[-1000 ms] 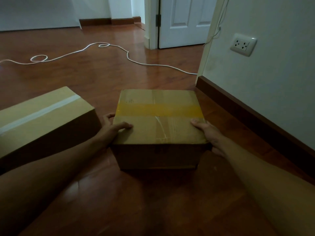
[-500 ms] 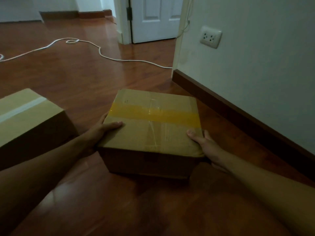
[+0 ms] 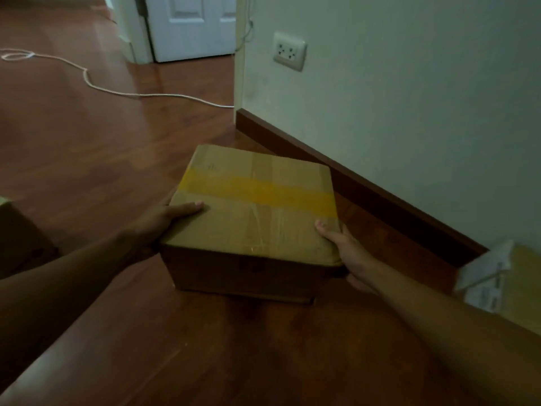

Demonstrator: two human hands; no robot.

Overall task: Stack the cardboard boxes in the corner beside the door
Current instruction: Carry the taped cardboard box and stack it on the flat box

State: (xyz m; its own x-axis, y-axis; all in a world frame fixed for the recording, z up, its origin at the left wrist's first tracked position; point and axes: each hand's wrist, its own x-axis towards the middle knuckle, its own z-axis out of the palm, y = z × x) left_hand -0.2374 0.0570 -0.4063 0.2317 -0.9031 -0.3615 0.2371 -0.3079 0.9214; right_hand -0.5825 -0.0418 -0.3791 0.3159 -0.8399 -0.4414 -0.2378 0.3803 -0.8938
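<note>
Cardboard box [image 3: 251, 218] clamped between left hand [image 3: 164, 222] and right hand [image 3: 348, 253], fingers closed against opposite sides.

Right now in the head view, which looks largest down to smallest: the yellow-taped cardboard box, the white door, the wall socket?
1. Yellow-taped cardboard box, though it is nearest.
2. White door, farther and cropped.
3. White wall socket.

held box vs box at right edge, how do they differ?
The held box carries a yellow tape band; the right-edge box carries a white paper label. The held box is gripped by the left hand and right hand and shows fully; the right-edge box is untouched and cropped. Both are brown cardboard.
</note>
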